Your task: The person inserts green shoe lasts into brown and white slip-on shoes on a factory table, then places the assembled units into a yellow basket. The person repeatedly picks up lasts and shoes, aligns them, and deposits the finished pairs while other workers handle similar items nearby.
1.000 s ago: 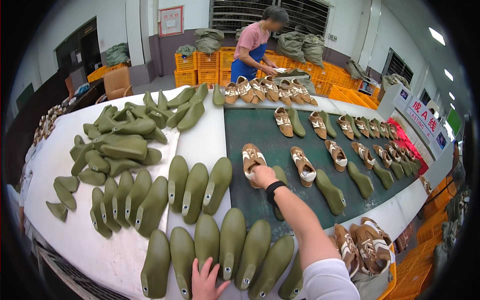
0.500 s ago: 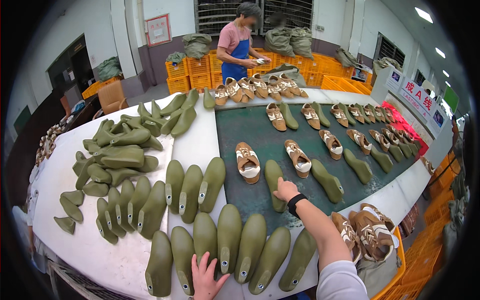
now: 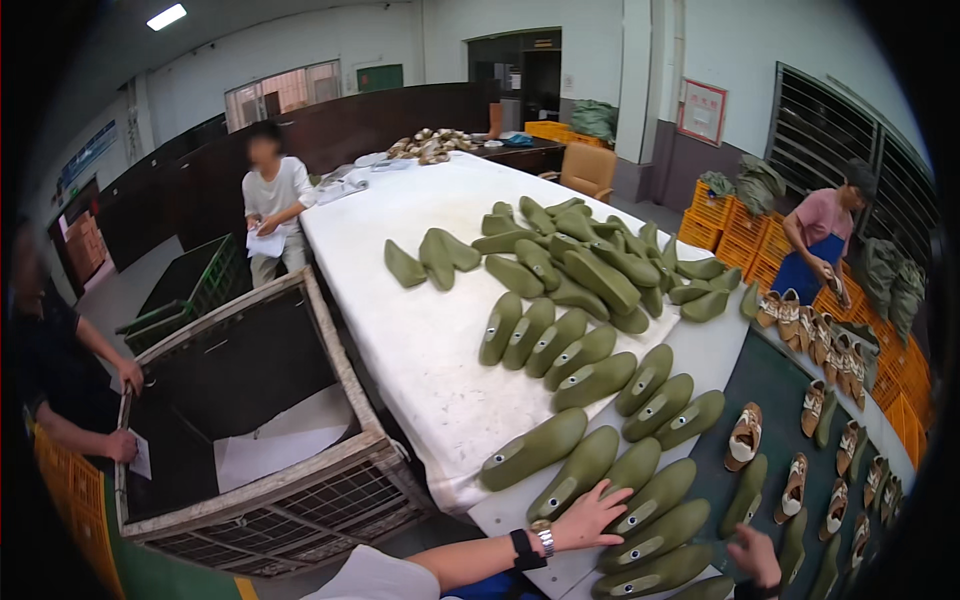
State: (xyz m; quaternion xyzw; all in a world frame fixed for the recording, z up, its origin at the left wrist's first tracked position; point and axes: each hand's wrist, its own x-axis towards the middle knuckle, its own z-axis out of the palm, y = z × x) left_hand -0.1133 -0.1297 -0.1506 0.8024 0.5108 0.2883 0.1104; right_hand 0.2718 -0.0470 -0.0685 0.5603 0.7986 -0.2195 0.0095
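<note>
The left hand [image 3: 585, 518] lies with fingers spread over the front row of green shoe lasts [image 3: 660, 533] along the bench's near edge, as it did half a second ago, gripping none that I can see. The right hand [image 3: 757, 555] was then on the single last [image 3: 743, 495] at the left edge of the green belt [image 3: 775, 385]; now it is loosely bent near that last's lower end (whether it touches or holds anything, I cannot tell). The view has swung left, bringing the wood-framed cart [image 3: 255, 492] beside the bench's left edge into fuller view.

Counted, the front row has seven lasts. Behind it lie a row of three [image 3: 657, 407] and a row of five [image 3: 557, 342]; three short pieces [image 3: 437, 258] sit toward the left edge of the white bench [image 3: 400, 370]. The heap [image 3: 600, 270] is too tangled to count. Two brown shoes [image 3: 743, 437] stand nearest on the belt. Three other people show: one in white [image 3: 275, 190], one in dark clothes [image 3: 60, 370], one in pink [image 3: 825, 215].
</note>
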